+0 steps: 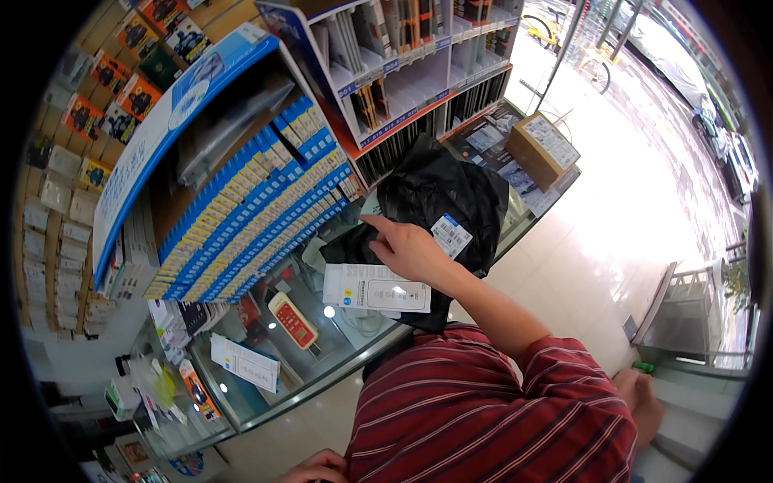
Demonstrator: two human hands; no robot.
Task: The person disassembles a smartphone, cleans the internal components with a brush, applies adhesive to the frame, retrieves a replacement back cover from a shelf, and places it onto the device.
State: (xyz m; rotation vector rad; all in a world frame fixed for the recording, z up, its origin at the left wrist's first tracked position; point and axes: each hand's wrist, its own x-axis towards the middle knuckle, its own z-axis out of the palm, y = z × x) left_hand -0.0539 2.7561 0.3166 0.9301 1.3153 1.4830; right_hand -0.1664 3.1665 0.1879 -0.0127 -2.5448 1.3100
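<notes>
My right hand (407,248) reaches over the glass counter, index finger stretched out to the left and nothing visibly gripped. Under and around it lies a crumpled black plastic bag (431,185) bearing a white printed label (451,235). Just below the hand, a flat white package (377,288) with a clear window-like panel rests against the bag. My left hand (320,465) is low at the bottom edge, beside my striped red shirt. Its fingers are curled, and the frame edge cuts off anything inside them.
A red-faced device (292,320) and another white package (245,364) lie leftward on the counter. Behind them stand a rack of small blue-and-white boxes (250,201) and a shelf unit (415,84). A brown carton (543,149) sits at the counter's far right end.
</notes>
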